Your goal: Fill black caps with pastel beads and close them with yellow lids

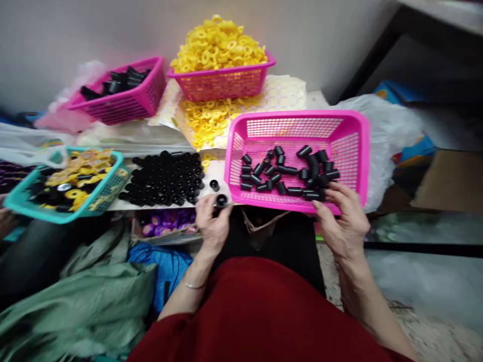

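In the pink plastic mesh basket (298,115) | a black plastic cylinder (309,196) is lying crosswise just left of my nearer right hand (345,226), grip unclear | left hand (212,226) is pinching a black open-ended cylinder (222,200)

The right hand (345,221) partly hides the nearest pink basket (364,151).

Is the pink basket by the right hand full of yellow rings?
No, the pink basket by the right hand holds black cylinders, while yellow rings are heaped in another basket.
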{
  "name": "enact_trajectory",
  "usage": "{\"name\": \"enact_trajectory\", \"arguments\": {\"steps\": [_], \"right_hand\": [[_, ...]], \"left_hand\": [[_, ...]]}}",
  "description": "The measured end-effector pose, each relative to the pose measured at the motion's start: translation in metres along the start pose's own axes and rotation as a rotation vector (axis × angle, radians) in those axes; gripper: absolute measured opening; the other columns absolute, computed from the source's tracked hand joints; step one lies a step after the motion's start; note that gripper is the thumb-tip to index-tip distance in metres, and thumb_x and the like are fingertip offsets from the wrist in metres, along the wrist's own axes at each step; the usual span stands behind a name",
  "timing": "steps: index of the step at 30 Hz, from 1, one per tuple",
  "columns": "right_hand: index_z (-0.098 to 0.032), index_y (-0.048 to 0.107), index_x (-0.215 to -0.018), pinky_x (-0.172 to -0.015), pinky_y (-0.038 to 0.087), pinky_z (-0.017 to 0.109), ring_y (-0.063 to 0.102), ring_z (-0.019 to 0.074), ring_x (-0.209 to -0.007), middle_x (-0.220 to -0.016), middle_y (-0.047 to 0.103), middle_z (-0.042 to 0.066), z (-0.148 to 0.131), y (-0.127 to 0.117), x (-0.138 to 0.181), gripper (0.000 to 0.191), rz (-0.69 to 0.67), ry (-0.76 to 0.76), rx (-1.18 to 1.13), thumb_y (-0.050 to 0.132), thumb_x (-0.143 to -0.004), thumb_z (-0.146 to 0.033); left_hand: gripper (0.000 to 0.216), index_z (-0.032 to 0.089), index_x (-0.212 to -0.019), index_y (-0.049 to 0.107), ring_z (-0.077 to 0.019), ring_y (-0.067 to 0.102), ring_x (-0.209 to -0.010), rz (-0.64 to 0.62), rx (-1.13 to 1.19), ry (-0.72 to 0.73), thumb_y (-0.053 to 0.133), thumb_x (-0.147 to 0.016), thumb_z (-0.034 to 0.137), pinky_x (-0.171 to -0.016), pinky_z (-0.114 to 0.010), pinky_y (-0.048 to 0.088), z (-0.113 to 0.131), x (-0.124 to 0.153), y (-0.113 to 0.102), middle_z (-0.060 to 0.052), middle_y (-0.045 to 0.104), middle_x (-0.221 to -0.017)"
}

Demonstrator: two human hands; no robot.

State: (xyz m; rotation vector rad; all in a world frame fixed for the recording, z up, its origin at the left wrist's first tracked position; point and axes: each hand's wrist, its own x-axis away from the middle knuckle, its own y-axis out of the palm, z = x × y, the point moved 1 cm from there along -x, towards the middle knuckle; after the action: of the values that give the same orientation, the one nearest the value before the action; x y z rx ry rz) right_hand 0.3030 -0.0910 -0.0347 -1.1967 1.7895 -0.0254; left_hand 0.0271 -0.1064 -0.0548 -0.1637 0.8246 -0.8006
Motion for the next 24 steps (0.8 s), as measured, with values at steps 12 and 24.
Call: {"name": "enact_trajectory", "arguments": {"steps": [12, 24], "right_hand": [[-0.02, 0.064, -0.095, -0.083, 0.052, 0.043, 0.06, 0.0251, -0.095, -0.105, 0.064, 0.011, 0.016, 0.017, -0.034, 0.016, -0.345, -0.072, 0.031, 0.058, -0.086, -0.032], [-0.018, 0.06, -0.09, -0.082, 0.046, 0.035, 0.058, 0.0212, -0.092, -0.101, 0.06, 0.009, 0.034, 0.021, -0.068, 0.011, -0.675, 0.014, 0.135, 0.053, -0.087, -0.026]], "left_hand": [[0.051, 0.008, -0.123, 0.054, -0.0271, 0.06, -0.092, -0.177, -0.363, -0.247, 0.06, -0.077, 0.03, -0.082, -0.037, 0.046, -0.074, -0.004, 0.04, -0.015, 0.062, -0.099], [0.058, 0.003, -0.128, 0.048, -0.0336, 0.061, -0.1, -0.244, -0.577, -0.174, 0.049, -0.085, 0.042, -0.068, -0.035, 0.046, -0.057, -0.032, 0.061, -0.025, 0.052, -0.122]]}}
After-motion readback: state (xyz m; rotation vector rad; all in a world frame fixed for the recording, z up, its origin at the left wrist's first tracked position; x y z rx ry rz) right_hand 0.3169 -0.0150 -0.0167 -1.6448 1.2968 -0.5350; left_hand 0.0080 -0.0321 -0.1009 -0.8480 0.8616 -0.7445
